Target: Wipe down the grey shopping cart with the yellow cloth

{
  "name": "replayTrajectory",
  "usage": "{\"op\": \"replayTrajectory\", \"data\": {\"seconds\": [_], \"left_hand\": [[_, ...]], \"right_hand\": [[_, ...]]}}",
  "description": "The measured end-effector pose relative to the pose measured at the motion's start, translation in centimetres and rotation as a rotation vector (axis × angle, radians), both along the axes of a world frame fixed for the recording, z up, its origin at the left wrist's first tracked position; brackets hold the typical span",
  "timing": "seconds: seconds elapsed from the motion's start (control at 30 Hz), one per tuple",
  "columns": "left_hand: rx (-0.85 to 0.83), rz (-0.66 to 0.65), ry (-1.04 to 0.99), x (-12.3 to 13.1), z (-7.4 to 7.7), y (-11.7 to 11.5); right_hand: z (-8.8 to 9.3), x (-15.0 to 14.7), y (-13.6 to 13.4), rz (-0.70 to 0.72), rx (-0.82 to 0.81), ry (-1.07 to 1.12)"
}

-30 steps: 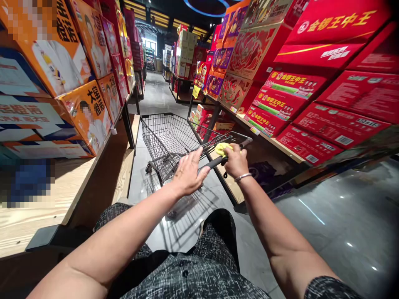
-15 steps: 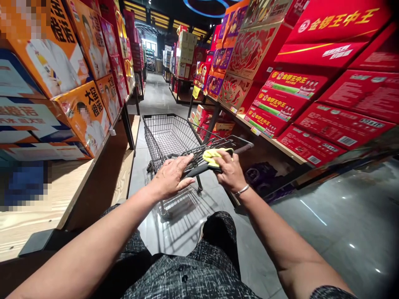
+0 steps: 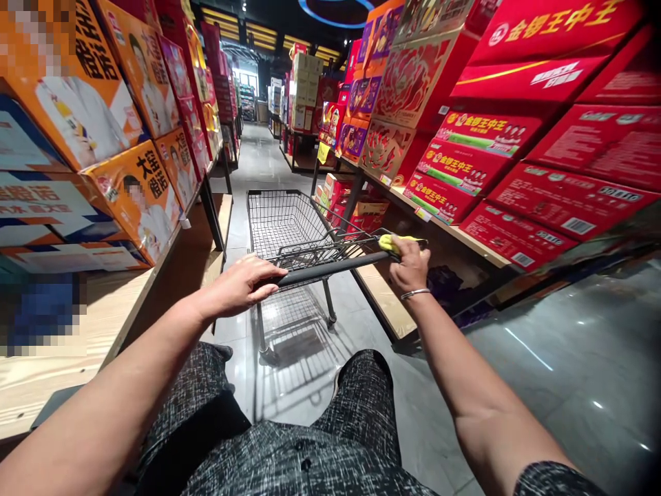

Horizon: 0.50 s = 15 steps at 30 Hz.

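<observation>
Cloth (image 3: 396, 242), partly hidden, is gripped by the right hand (image 3: 412, 264); left hand (image 3: 242, 279) covers handle's (image 3: 335, 265) end, grip unclear.

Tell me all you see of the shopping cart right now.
The shopping cart has a dark mesh basket, seemingly metal wire, on legs with casters. It stands upright in the aisle on the shiny grey floor, its handle toward the wearer. That handle is a straight dark bar, slanting up to the right in view. The left hand lies over its left end; the right hand holds a yellow cloth at its right end.
</observation>
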<state>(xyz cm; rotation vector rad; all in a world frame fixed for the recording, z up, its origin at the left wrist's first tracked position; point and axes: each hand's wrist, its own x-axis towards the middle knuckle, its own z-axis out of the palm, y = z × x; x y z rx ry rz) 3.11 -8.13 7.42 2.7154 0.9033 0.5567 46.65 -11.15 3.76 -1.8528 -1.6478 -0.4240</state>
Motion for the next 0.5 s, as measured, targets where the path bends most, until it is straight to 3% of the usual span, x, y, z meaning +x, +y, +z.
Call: {"op": "replayTrajectory", "data": {"seconds": [0.13, 0.27, 0.37, 0.5], "left_hand": [[0.058, 0.186, 0.218, 2.3, 2.0, -0.9], [0.136, 0.278, 0.284, 6.5, 1.6, -1.9], [0.229, 0.344, 0.268, 7.8, -0.1, -1.4], [0.284, 0.388, 0.233, 6.1, -1.5, 0.3]], "right_hand": [[-1.1, -7.6, -1.4, 0.078, -0.008, -0.058], [-1.3, -13.9, -2.3, 0.197, -0.005, -0.137], [-1.2, -15.4, -2.3, 0.295, -0.008, -0.224], [-0.6, -13.0, -1.9, 0.296, -0.031, -0.291]]}}
